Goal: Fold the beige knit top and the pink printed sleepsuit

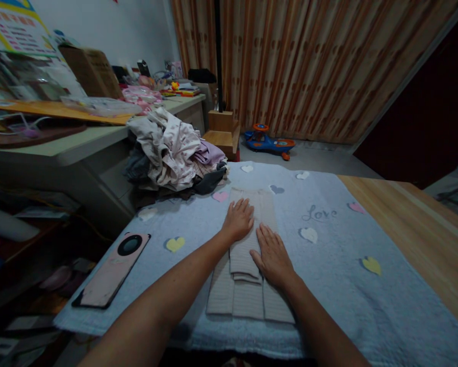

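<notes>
Bare forearms (148, 311) stretch across a pale blue heart-patterned blanket (328, 306). A phone (112, 270) lies at eight o'clock and crumpled clothes (171, 153) at eleven; the open left hand (238, 220) and right hand (273, 257) press flat, gripping nothing, on a central beige knit garment (248, 303), folded in layers, its lower strips showing.

This is a lived-in room in a home. Long striped curtains (290, 66) cover the far wall, and a child's blue and orange ride-on toy car (269, 141) sits on the floor (309, 158) before them. A heap of clothes (171, 153) lies on a blue heart-patterned blanket (321, 285), and the white counter (72, 153) on my left is crowded with household clutter, including a cardboard box (91, 71).
</notes>
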`<state>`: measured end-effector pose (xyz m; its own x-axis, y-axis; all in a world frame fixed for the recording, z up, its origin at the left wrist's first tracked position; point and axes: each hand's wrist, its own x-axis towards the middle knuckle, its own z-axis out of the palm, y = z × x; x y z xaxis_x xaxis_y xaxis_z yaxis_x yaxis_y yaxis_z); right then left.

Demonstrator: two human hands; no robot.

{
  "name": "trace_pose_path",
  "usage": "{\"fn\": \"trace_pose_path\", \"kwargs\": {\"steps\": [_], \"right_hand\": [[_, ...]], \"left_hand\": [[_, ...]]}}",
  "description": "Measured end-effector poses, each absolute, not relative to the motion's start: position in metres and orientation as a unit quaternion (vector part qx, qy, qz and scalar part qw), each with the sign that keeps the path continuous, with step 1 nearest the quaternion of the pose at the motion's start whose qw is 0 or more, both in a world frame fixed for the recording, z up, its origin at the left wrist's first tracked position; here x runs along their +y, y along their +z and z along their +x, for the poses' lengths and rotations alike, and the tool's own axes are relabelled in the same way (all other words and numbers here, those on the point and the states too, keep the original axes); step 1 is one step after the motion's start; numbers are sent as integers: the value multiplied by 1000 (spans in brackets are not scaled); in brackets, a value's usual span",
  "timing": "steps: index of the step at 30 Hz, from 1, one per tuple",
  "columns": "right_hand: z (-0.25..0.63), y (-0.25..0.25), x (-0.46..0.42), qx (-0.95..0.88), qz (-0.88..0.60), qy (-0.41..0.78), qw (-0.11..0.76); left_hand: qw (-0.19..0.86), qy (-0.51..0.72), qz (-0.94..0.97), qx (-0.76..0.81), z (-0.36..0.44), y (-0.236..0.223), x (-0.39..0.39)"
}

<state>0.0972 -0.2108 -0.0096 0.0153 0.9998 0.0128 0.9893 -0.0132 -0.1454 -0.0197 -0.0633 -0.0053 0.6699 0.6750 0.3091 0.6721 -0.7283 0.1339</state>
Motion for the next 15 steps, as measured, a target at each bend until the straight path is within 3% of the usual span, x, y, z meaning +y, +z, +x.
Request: {"fn": "trace_pose_path", "kwargs": {"steps": [3, 15], "right_hand": [[98, -10, -211, -699, -711, 49, 59], [98, -11, -212, -703, -706, 35, 79]], "left_hand": [[-21, 187, 923, 336, -25, 2, -72], [56, 91, 955, 277, -64, -14, -114]]}}
